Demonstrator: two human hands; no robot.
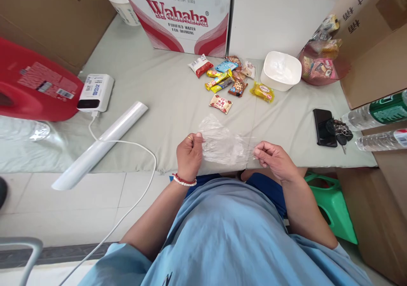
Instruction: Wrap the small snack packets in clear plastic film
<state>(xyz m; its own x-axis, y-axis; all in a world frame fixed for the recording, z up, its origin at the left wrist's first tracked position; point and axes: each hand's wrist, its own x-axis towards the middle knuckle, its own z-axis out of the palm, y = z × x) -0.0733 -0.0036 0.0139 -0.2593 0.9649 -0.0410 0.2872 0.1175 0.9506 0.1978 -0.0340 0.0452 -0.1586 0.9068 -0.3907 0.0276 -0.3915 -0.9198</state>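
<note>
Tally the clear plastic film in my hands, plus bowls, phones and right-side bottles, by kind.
Clear plastic film, in left hand and right hand: 1
Bowls, white bowl and red bowl: 2
Black phone: 1
Bottles, green-labelled bottle and lower bottle: 2
Total: 6

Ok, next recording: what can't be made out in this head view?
In the head view:
Clear plastic between the hands: too sheer and crumpled to tell bag from sheet.
Left hand: curled fingertips hidden by the hand itself.
Snack pile: some wrappers partly covered by others.
Phone: right side partly covered by the keys.
Green stool: partly behind the right forearm.
Red jug: cut off by the left edge.
</note>
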